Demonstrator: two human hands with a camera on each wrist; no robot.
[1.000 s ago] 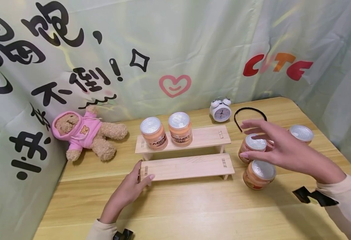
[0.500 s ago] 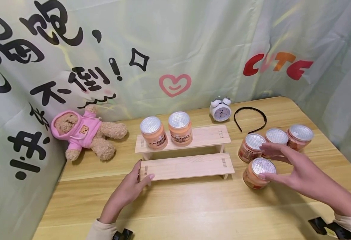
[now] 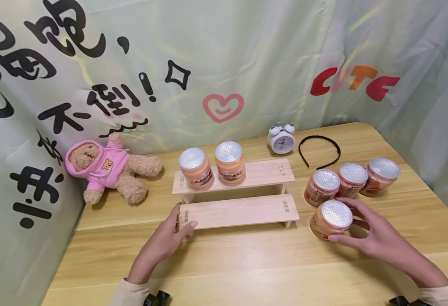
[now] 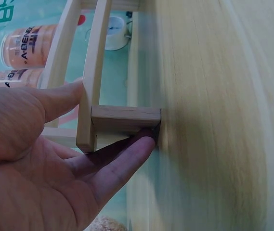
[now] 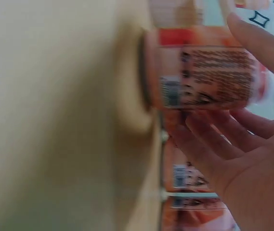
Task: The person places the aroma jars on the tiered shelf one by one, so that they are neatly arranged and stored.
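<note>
My left hand [image 3: 166, 238] pinches the left end of the front step of a pale wooden two-step rack [image 3: 239, 212]. In the left wrist view, the thumb lies on the board and the fingers [image 4: 127, 163] curl against the end leg. My right hand [image 3: 381, 238] is around the nearest orange jar [image 3: 325, 223], which has a silver lid and stands on the table; its thumb and fingers are on opposite sides of the jar, also seen around the jar [image 5: 209, 72] in the right wrist view. Two matching jars [image 3: 196, 170] [image 3: 230, 165] stand on the rack's rear step.
Three more jars [image 3: 321, 189] [image 3: 352, 179] [image 3: 380, 176] stand in a row just behind the held one. A white alarm clock [image 3: 281, 140] and a black headband [image 3: 325, 140] lie farther back. A teddy bear [image 3: 111, 165] in pink lies at the left by the curtain [image 3: 247, 55].
My right hand has come down from above the jars, toward the front, and closed around the nearest jar. My left hand and the rack stay in place.
</note>
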